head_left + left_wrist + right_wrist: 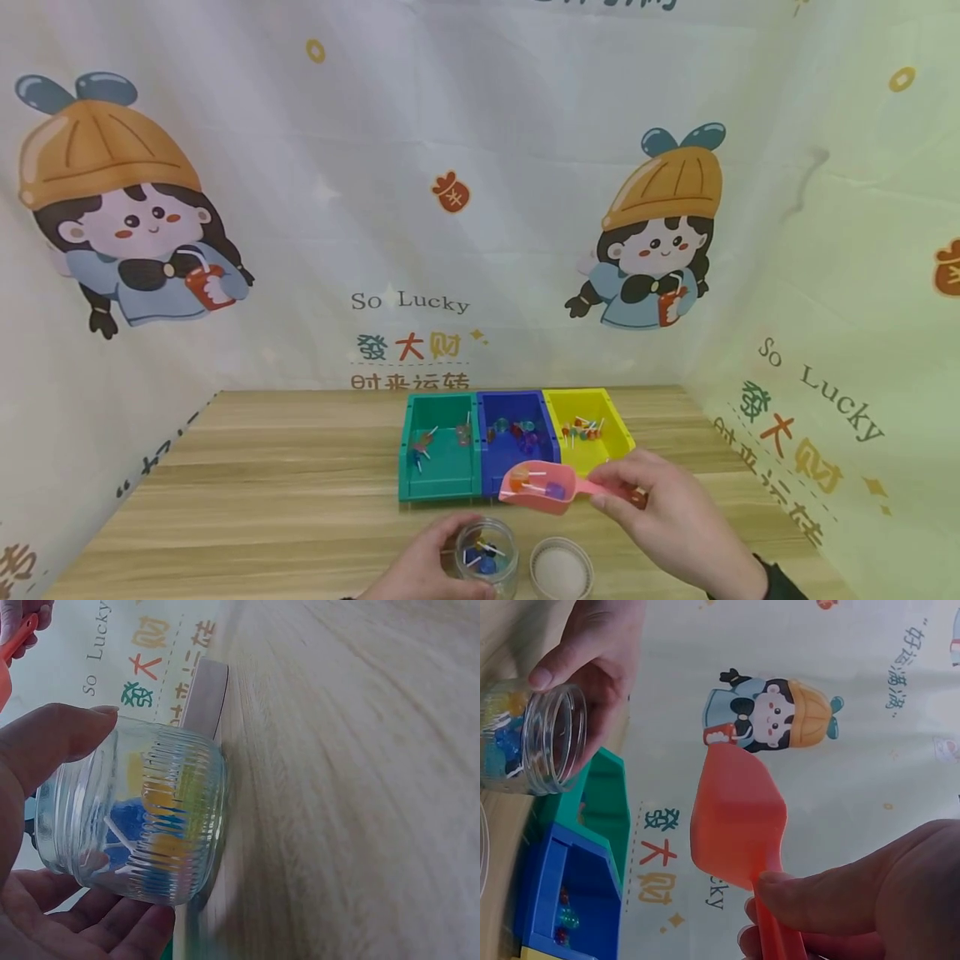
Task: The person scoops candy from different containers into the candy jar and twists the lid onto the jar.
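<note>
My left hand [429, 568] grips a clear ribbed glass jar [90, 802] round its side, thumb on one side and fingers on the other. Inside the jar, blue, yellow and orange lollipops [126, 821] with white sticks show through the glass. A pink-red scoop [546, 503] is held by its handle in my right hand [671, 510], thumb pressed along it. The scoop hangs above the table, just in front of the bins, carrying an orange lollipop [519, 478] and a purple lollipop [555, 490]. From the right wrist, only the scoop's outside shows.
Green [442, 490], blue [491, 485] and yellow [617, 437] bins stand side by side behind the hands, each with several small lollipops. A round pale lid [561, 568] lies right of the jar. Printed cloth [517, 250] walls the table's back and sides.
</note>
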`<state>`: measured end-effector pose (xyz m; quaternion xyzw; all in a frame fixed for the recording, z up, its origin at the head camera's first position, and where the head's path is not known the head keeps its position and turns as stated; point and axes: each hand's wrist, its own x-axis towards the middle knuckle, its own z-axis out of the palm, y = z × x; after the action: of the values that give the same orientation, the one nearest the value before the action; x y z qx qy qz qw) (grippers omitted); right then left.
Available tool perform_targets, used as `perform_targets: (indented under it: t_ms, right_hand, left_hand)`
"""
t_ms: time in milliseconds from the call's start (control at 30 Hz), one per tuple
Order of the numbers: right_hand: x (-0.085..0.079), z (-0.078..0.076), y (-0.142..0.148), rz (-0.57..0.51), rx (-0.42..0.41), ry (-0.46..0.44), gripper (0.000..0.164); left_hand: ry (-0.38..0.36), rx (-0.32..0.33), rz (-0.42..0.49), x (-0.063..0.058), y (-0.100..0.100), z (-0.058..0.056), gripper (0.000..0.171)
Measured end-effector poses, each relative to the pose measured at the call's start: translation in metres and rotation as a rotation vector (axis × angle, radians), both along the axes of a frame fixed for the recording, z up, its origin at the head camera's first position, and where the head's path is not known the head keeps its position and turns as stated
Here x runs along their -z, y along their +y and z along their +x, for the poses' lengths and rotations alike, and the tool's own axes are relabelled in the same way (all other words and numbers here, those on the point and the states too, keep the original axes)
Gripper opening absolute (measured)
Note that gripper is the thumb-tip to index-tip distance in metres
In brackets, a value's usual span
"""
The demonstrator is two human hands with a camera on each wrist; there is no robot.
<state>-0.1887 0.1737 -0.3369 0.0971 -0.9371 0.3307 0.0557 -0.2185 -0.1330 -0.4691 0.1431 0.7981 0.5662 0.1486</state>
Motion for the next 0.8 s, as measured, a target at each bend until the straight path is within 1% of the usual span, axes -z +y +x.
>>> perform_targets:
  t_ms: [133,300,500,667,800]
  right_hand:
    - [0.001,-0.002,-0.003,0.021,-0.002,-0.035,0.012]
    - [0.003,-0.003,-0.005,0.056,-0.053,-0.044,0.008]
    - [0.005,-0.003,-0.007,0.117,-0.121,-0.025,0.01]
    - [0.007,-0.001,-0.009,0.15,-0.188,0.011,0.01]
    - [0.008,0.0,-0.014,0.186,-0.208,0.048,0.01]
  left_hand:
    - [-0.003,0.0,-0.009,0.0,0.0,-0.001,0.075]
    - [-0.006,0.001,-0.01,0.0,0.0,0.0,0.075]
    - [-0.041,0.005,0.015,-0.001,0.0,0.0,0.075]
    - [-0.054,0.013,0.035,0.0,0.0,-0.001,0.075]
    - [-0.054,0.012,0.041,-0.001,0.0,-0.001,0.074]
